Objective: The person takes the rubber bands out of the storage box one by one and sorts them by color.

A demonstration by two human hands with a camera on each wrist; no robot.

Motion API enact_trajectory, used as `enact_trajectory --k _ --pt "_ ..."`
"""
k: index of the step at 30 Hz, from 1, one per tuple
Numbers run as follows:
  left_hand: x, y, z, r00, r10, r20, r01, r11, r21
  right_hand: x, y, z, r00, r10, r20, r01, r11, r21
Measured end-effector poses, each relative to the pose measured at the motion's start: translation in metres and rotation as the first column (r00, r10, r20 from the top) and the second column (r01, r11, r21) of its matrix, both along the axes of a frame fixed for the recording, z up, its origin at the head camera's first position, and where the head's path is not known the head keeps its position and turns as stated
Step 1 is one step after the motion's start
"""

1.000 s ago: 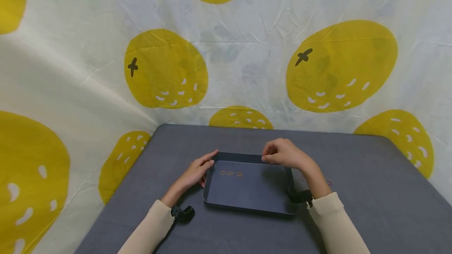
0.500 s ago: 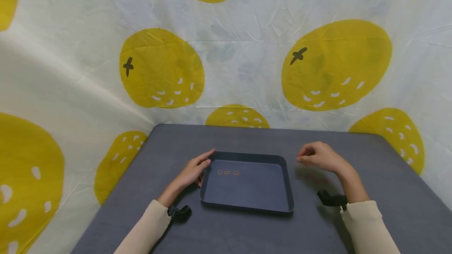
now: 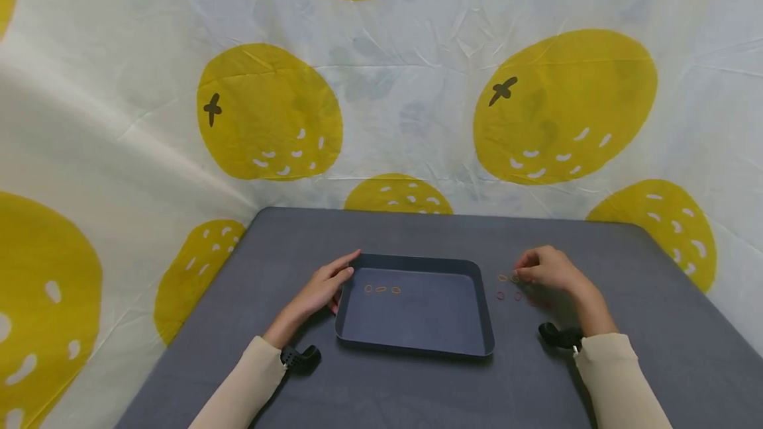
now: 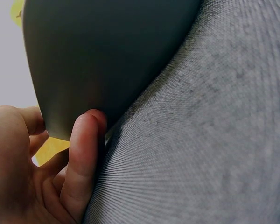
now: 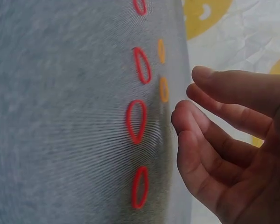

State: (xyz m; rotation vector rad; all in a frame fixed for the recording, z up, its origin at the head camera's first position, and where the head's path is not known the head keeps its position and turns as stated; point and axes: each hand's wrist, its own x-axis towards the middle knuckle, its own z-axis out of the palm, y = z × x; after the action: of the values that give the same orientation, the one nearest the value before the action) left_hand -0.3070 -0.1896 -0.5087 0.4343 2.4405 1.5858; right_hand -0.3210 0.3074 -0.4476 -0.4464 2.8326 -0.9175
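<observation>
My left hand (image 3: 318,290) holds the left wall of a dark grey rectangular tray (image 3: 417,323), its thumb over the rim and other fingers against the outside. In the left wrist view, a fingertip touches the tray's outer wall (image 4: 107,60). Three orange rubber bands (image 3: 396,290) lie in a row inside the tray, toward its far left. Beyond the tray's right side, my right hand (image 3: 551,269) hovers low over the table, fingers loosely bent. Thumb and fingertips stand apart with nothing between them, close to an orange rubber band (image 5: 164,89).
Several red rubber bands (image 5: 129,122) form a row on the grey table (image 3: 417,389), nearer than the orange ones (image 3: 503,277) to the tray's right. A white curtain (image 3: 405,111) printed with yellow fruit hangs behind the table and along its left.
My right hand has moved right from above the tray's far right corner and lowered to the orange rubber bands on the table. My left hand has stayed at the tray.
</observation>
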Motion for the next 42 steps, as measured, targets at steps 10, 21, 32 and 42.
enact_trajectory --k 10,21,32,42 --pt "-0.001 0.002 -0.002 1.000 -0.002 0.015 0.001 1.000 0.008 -0.002 0.004 -0.012 0.999 -0.023 0.029 0.022 0.999 0.025" --pt "-0.001 0.005 0.001 1.000 0.006 0.015 -0.006 1.000 -0.007 -0.001 0.005 -0.013 0.999 -0.036 0.013 0.036 0.999 0.023" --pt "0.000 0.004 0.003 1.000 0.026 0.017 -0.026 1.000 -0.017 -0.002 0.003 -0.016 0.999 -0.044 0.006 0.044 0.999 0.022" --pt "-0.001 0.003 0.003 0.999 0.037 0.004 -0.037 0.999 -0.031 -0.005 0.002 -0.017 0.999 -0.051 0.000 0.051 0.998 0.022"
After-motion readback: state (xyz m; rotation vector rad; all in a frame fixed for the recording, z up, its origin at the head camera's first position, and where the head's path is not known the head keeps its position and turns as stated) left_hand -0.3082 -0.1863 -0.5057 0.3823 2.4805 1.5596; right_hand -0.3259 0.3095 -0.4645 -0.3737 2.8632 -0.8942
